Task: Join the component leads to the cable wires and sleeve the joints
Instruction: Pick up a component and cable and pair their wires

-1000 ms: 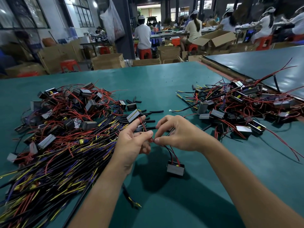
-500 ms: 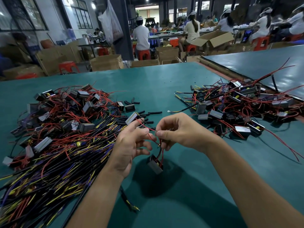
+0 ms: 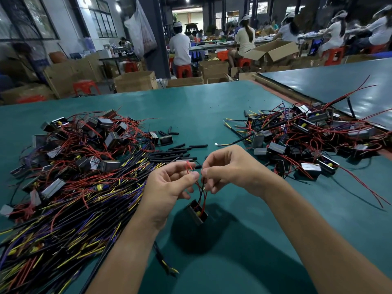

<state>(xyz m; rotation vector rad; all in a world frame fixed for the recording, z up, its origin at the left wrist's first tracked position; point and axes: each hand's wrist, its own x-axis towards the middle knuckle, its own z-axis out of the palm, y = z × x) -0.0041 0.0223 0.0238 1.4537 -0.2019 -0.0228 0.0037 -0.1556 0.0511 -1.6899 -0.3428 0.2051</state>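
Pinching thin red leads [image 3: 198, 186] between thumb and forefinger, the left hand [image 3: 169, 185] is closed tight on them, tips poking up past the knuckles. Right hand [image 3: 228, 168] mirrors it, thumb and fingers nipped shut on a black lead, w/ the two hands' fingertips nearly touching over the green table [image 3: 212, 111]. Can't tell if a cable wire is in the pinch too, too small to read.

Below the hands the component [image 3: 197, 212] dangles by its leads: small black box, tilted, yellow part showing inside, hanging clear above its shadow on the table.

Just beyond the fingers, loose black sleeve pieces [image 3: 180, 150] lie scattered. Left side: big heap of black cables [image 3: 70, 225] w/ yellow, purple and red wire ends, more components [image 3: 106, 141] piled on top at the far end. One cable end [image 3: 167, 266] sits near the left forearm. Right side, well apart: second pile of components [image 3: 314, 139] tangled w/ red wires.

Background: cardboard boxes [image 3: 135, 81], red stools, workers seated at far benches.
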